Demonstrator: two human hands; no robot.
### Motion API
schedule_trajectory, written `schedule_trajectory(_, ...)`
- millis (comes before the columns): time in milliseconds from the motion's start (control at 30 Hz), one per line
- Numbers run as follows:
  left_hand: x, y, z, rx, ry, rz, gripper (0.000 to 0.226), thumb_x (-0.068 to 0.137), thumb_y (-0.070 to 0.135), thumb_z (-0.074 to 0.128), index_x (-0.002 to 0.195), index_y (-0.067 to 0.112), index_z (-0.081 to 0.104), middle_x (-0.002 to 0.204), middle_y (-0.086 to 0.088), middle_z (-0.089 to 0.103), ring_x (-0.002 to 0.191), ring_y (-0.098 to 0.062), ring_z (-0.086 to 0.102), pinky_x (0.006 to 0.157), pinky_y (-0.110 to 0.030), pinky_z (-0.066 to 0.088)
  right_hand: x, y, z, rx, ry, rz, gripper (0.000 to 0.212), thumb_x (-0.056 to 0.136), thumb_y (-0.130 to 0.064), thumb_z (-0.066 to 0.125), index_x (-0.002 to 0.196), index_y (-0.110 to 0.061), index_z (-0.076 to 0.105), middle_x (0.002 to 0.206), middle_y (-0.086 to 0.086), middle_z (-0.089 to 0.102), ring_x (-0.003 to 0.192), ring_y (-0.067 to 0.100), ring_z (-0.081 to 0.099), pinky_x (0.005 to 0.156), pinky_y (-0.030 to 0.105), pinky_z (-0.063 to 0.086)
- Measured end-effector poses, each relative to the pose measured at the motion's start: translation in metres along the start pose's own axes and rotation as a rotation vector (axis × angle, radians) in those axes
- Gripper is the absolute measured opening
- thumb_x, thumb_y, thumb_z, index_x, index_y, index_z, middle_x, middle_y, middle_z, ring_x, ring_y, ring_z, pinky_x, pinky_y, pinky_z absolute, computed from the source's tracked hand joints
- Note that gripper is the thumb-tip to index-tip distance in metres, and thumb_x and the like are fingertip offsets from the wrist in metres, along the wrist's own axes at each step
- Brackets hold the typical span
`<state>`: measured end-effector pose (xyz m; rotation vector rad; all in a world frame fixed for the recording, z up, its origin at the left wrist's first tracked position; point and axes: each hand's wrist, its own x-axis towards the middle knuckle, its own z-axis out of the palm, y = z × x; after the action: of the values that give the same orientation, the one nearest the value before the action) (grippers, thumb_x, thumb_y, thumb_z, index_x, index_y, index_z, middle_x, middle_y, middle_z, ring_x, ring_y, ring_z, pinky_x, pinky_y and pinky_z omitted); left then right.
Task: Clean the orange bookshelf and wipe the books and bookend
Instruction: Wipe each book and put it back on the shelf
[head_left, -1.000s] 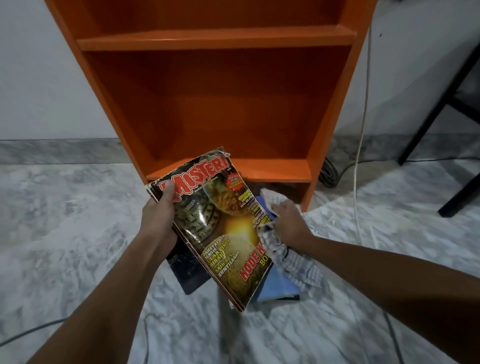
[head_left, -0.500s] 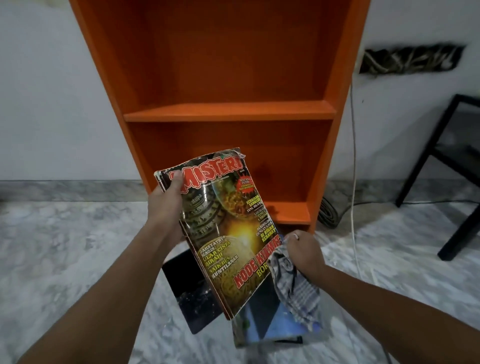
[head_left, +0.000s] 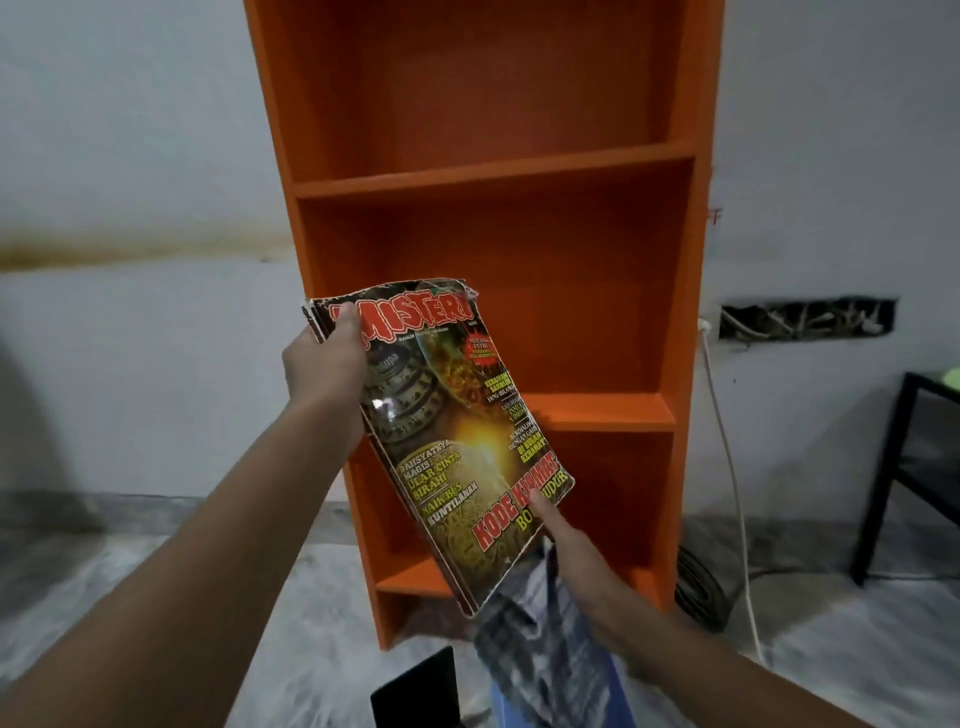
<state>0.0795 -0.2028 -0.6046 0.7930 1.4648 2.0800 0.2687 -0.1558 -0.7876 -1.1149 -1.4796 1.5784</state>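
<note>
The orange bookshelf (head_left: 488, 171) stands against the wall with bare shelves. In front of its middle shelf I hold a worn magazine (head_left: 447, 441) with a dark, glossy cover, tilted. My left hand (head_left: 327, 374) grips its upper left corner, thumb on the cover. My right hand (head_left: 576, 566) holds its lower right corner, thumb on the cover, with a checked grey cloth (head_left: 540, 639) bunched under the hand and hanging down. A black flat object (head_left: 415, 693) and a blue book (head_left: 618, 691) lie on the floor below.
A white cable (head_left: 727, 467) runs down the wall right of the shelf, with a coiled black cable (head_left: 701, 587) at its foot. A black metal table frame (head_left: 883, 483) stands at the far right. The floor is grey marble tile.
Both hands have lifted the magazine from near the floor up to the middle shelf's height. My view tilted upward, showing more shelves. The right hand shifted from beside the magazine to holding its lower corner.
</note>
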Motion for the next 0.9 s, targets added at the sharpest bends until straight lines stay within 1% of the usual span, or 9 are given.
schedule_trajectory(167,0.017,0.048,0.022,0.005,0.060,0.083,0.023,0.099,0.041,0.054,0.102,0.018,0.058,0.092,-0.003,0.068,0.082,-0.017,0.067,0.075,-0.037,0.053,0.020,-0.069,0.015,0.217,-0.016,-0.126,0.054,0.089,-0.055,0.058,0.127,-0.017,0.060,0.131,-0.004,0.060,0.118,0.013,0.054,0.109,0.035,0.034)
schedule_trajectory(433,0.032,0.037,0.043,0.171,-0.100,0.040,0.014,0.097,0.029,0.061,0.101,0.016,0.064,0.103,-0.011,0.070,0.096,-0.031,0.068,0.090,-0.051,0.055,0.064,-0.118,0.010,0.151,0.018,-0.193,0.067,0.102,-0.049,0.042,0.151,-0.005,0.028,0.155,0.010,0.036,0.143,0.026,0.033,0.114,0.042,0.027)
schedule_trajectory(500,0.040,0.032,0.044,0.206,-0.083,0.096,0.019,0.097,0.032,0.061,0.102,0.015,0.066,0.099,-0.011,0.072,0.092,-0.031,0.070,0.087,-0.052,0.056,0.069,-0.123,0.013,0.092,0.050,-0.214,0.063,0.102,-0.050,0.041,0.144,-0.003,0.036,0.132,0.011,0.055,0.127,0.024,0.050,0.106,0.041,0.038)
schedule_trajectory(533,0.047,0.031,0.044,0.204,-0.066,0.128,0.019,0.097,0.033,0.060,0.102,0.016,0.067,0.099,-0.010,0.072,0.092,-0.031,0.070,0.087,-0.052,0.057,0.077,-0.125,0.014,0.056,0.078,-0.223,0.057,0.102,-0.050,0.042,0.135,-0.004,0.044,0.123,-0.002,0.025,0.102,0.019,0.061,0.109,0.041,0.036)
schedule_trajectory(567,0.053,0.031,0.045,0.197,-0.040,0.157,0.017,0.098,0.032,0.059,0.098,0.017,0.067,0.098,-0.010,0.071,0.092,-0.030,0.069,0.087,-0.051,0.057,0.084,-0.127,0.016,0.017,0.110,-0.228,0.052,0.101,-0.050,0.044,0.125,-0.004,0.048,0.075,-0.005,0.026,0.072,0.012,0.057,0.070,0.027,0.026)
schedule_trajectory(600,0.059,0.030,0.046,0.187,-0.002,0.180,0.015,0.099,0.031,0.057,0.093,0.019,0.065,0.097,-0.009,0.070,0.092,-0.030,0.068,0.088,-0.050,0.057,0.090,-0.131,0.019,-0.046,0.144,-0.225,0.050,0.100,-0.050,0.046,0.118,-0.004,0.049,0.068,-0.006,0.027,0.056,0.009,0.043,0.055,0.027,0.038)
schedule_trajectory(700,0.081,0.019,0.043,0.189,0.112,0.230,0.020,0.100,0.029,0.054,0.085,0.018,0.061,0.092,-0.008,0.068,0.089,-0.029,0.066,0.083,-0.044,0.057,0.115,-0.139,0.031,-0.174,0.174,-0.186,0.051,0.097,-0.053,0.051,0.114,-0.005,0.050,0.063,-0.006,0.033,0.051,0.008,0.030,0.050,0.026,0.029)
schedule_trajectory(800,0.105,0.002,0.034,0.189,0.183,0.251,0.024,0.101,0.029,0.053,0.085,0.012,0.058,0.085,-0.008,0.063,0.077,-0.025,0.060,0.073,-0.039,0.053,0.132,-0.139,0.048,-0.314,0.202,-0.154,0.049,0.096,-0.054,0.053,0.068,-0.018,0.036,0.055,-0.005,0.033,0.045,0.011,0.029,0.053,0.028,0.027)
schedule_trajectory(900,0.131,-0.005,0.031,0.210,0.196,0.308,0.027,0.102,0.027,0.050,0.087,0.007,0.059,0.076,-0.005,0.058,0.065,-0.020,0.054,0.058,-0.029,0.044,0.148,-0.137,0.062,-0.473,0.222,-0.189,0.034,0.096,-0.055,0.053,0.077,-0.027,0.055,0.055,-0.002,0.042,0.046,0.018,0.036,0.056,0.033,0.030)
